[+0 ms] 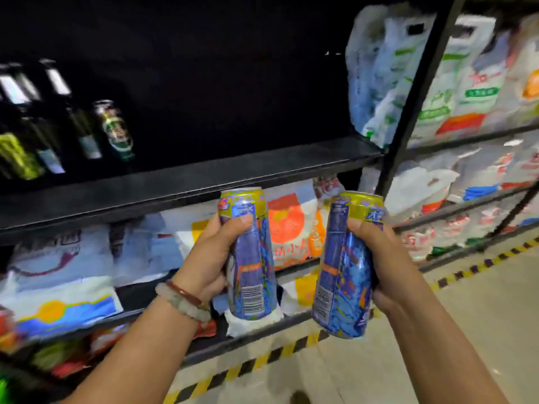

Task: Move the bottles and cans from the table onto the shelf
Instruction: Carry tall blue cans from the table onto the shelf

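The left hand (210,252) grips a tall blue can (250,255), fingers wrapped round its far side and the thumb pressed across the front just under the yellow-green top band. The right hand (382,258) grips a second blue can (347,266) of the same design in the same way, thumb across the upper front. Both cans are held roughly upright in the air in front of the dark shelf board (186,182), below its front edge, the two tilted slightly so their tops lean apart. Each can shows a barcode panel low on the side facing the camera, an orange strip at mid-height and blue-and-orange pattern; the Chinese characters on the top bands are too blurred to read. The left wrist wears a pale bead bracelet (180,301) and a reddish-brown bangle.

On the shelf board at the far left stand several dark glass bottles (55,118) with silver neck foil and pale labels, and beside them a green can (116,129) with a round emblem; no writing on them can be read. The lower tiers and the rack to the right hold white plastic food bags (291,228) printed in orange, blue, green and red, with Chinese characters that are mostly smeared. Yellow-and-black hazard tape (262,360) runs along the floor at the foot of the racks
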